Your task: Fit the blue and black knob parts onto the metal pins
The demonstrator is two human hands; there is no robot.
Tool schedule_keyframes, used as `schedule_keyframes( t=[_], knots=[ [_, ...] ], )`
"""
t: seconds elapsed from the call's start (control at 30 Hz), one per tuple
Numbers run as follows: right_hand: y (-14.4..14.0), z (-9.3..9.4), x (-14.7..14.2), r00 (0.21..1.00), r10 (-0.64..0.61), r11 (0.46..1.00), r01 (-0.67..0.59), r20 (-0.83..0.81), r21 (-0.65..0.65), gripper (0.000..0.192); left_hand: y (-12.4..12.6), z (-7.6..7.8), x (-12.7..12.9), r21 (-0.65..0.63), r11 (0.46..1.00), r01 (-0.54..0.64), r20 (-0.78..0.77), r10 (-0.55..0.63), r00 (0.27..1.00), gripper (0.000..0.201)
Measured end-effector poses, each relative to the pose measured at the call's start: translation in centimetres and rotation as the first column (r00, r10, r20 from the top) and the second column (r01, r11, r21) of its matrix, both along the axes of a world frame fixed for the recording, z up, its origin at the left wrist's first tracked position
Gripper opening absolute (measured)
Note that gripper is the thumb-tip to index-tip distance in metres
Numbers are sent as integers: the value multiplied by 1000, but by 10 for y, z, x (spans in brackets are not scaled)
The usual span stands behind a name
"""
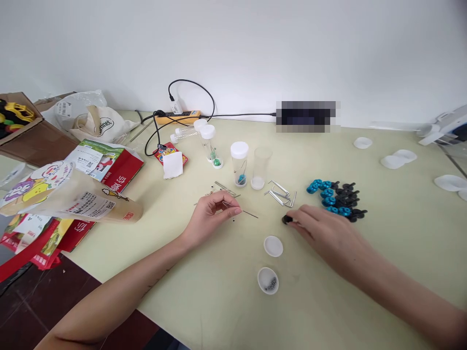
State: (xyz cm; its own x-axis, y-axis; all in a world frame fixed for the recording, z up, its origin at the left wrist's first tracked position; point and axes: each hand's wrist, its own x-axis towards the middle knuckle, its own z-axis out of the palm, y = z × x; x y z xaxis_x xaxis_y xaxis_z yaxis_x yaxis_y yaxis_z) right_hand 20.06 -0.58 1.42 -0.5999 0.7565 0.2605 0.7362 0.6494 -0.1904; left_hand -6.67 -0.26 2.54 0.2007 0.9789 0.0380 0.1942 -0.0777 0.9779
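Pin (245,211): thin metal rod lying near the middle of the tabletop (219,291), its left end pinched in the left hand, its right end pointing toward the right hand.
Near cap (268,280): small white cap closest to the near edge, open side up, with tiny dark bits inside.
Second cap (273,246): white, just beyond the first, between the two forearms.
Left hand (215,210): resting on the tabletop, fingers curled together, thumb and forefinger closed on the pin's end.
Right hand (321,228): palm down, fingers bent, fingertips closed on a small black knob (287,219) that sits on the tabletop.
Knob pile (335,199): blue and black knobs heaped just beyond the right hand.
Hex keys (281,193): a few bent metal keys lying loose between the pile and the vials.
Vials (240,164): one upright with a white lid and a blue piece inside; a clear one without a lid (261,167) just right of it; a thinner lidded one (208,143) farther left holding a green piece.
Snack bags (69,194): printed packets stacked at the left edge.
Far caps (396,159): more white caps scattered toward the far right corner.
Power strip (178,116): yellow, at the far edge by the wall, with a black cable looping out of it.
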Motion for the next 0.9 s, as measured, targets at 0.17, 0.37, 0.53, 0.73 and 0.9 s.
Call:
schedule_keyframes(
  t=[0.17, 0.37, 0.53, 0.73, 0.9],
  knots=[
    [-9, -11, -24, 983, 61, 979, -93, -173, -182, 20, -4, -3, 6, 106, 994, -12, -63, 19, 998, 13],
    [-2, -6, -29, 940, -99, 890, -62, -326, -451, 20, -8, -6, 15, 148, 989, 7, -109, 9, 994, 14],
    [-2, -5, -30, 933, -104, 878, -76, -344, -473, 20, -11, -6, 23, 240, 970, 41, -187, 4, 982, 14],
    [-4, -7, -30, 925, -62, 881, -125, -374, -456, 20, -15, -6, 34, 374, 918, 135, -332, -4, 943, 10],
    [-4, -6, -29, 919, -52, 871, -149, -390, -468, 21, -13, -9, 35, 487, 852, 192, -420, 35, 907, 6]
  ],
)
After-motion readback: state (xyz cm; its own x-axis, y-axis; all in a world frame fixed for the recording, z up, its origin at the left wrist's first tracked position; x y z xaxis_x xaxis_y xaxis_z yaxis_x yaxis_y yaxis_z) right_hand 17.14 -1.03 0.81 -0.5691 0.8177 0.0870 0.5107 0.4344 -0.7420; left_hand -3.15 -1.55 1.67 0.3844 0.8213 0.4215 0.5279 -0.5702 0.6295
